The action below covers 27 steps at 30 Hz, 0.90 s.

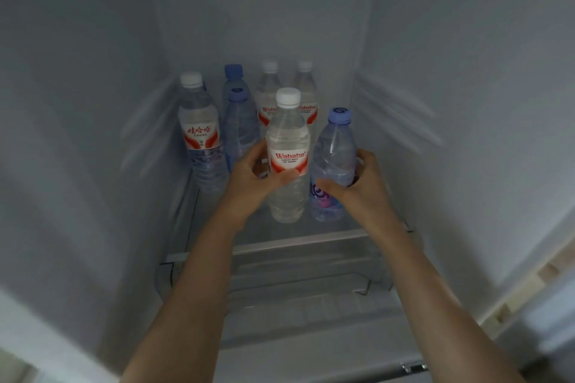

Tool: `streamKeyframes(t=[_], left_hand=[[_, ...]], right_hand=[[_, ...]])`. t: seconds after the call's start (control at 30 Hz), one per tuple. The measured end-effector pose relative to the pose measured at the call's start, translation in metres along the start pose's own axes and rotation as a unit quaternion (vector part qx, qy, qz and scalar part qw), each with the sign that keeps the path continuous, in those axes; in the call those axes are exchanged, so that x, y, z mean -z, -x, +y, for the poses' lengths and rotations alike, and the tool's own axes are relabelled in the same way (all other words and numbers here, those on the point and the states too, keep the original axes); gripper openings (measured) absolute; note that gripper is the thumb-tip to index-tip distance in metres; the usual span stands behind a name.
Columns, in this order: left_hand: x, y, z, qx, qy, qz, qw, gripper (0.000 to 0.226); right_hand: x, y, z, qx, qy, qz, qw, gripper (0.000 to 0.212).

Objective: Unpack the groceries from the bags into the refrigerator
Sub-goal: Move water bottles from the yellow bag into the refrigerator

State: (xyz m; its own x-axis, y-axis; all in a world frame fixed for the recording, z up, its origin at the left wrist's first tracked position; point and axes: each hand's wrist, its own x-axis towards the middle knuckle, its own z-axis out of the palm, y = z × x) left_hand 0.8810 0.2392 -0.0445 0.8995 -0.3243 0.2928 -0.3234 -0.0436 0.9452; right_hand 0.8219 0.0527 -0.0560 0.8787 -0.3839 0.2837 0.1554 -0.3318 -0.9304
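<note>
Both arms reach into the open refrigerator. My left hand [249, 179] grips a clear Wahaha water bottle [287, 140] with a white cap and a red label. My right hand [361, 185] grips a blue-capped water bottle [334, 149] with a purple label low on its side. Both bottles stand upright, side by side, at the front of the glass shelf [298, 241]. Behind them several more bottles stand on the same shelf: a white-capped one [199, 130] at the left, two blue-capped ones [238, 121] in the middle, two white-capped Wahaha ones [269, 87] at the back.
White refrigerator walls close in on the left [93, 134] and right [466, 102]. Below the glass shelf is a transparent drawer [305, 283]. A strip of room floor shows at the lower right edge [541, 283].
</note>
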Motion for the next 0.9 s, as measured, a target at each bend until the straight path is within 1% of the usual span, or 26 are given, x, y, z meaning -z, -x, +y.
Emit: streamKeyframes(t=[0.07,0.13,0.2,0.27,0.33,0.4,0.53,0.67,0.73,0.83,0.9], left_hand=[[-0.004,0.005,-0.004,-0.006,-0.015,0.028,0.999,0.058],[-0.014,0.014,-0.011,-0.029,-0.038,0.094,0.994,0.067],[-0.029,0.029,-0.022,-0.065,-0.096,0.182,0.976,0.076],[-0.047,0.040,-0.032,-0.093,-0.185,0.237,0.949,0.090],[-0.060,0.042,-0.040,-0.090,-0.229,0.249,0.937,0.104],[-0.063,0.038,-0.043,-0.075,-0.224,0.245,0.940,0.110],[-0.062,0.019,-0.045,-0.063,-0.193,0.224,0.953,0.107],[-0.059,-0.008,-0.048,-0.048,-0.231,0.224,0.946,0.105],[-0.058,-0.019,-0.047,-0.035,-0.291,0.228,0.928,0.102],[-0.059,-0.029,-0.044,-0.016,-0.399,0.244,0.884,0.100],[-0.062,-0.033,-0.043,-0.012,-0.425,0.252,0.869,0.100]], right_hand=[[0.000,0.004,0.006,0.019,0.008,0.006,1.000,0.059],[-0.003,0.009,0.015,0.028,0.019,0.019,0.999,0.058],[-0.011,0.016,0.025,0.021,0.041,0.031,0.998,0.066],[-0.019,0.020,0.035,0.022,0.061,0.035,0.997,0.077],[-0.023,0.021,0.039,0.018,0.066,0.047,0.997,0.076],[-0.022,0.017,0.041,0.021,0.059,0.046,0.997,0.074],[-0.024,-0.001,0.044,0.012,0.043,0.024,0.999,0.072],[-0.032,-0.019,0.044,0.005,0.035,0.030,0.999,0.067],[-0.036,-0.029,0.043,-0.004,0.028,0.027,0.999,0.067],[-0.040,-0.045,0.042,-0.013,0.026,0.018,0.999,0.064],[-0.043,-0.055,0.042,-0.020,0.029,0.015,0.999,0.062]])
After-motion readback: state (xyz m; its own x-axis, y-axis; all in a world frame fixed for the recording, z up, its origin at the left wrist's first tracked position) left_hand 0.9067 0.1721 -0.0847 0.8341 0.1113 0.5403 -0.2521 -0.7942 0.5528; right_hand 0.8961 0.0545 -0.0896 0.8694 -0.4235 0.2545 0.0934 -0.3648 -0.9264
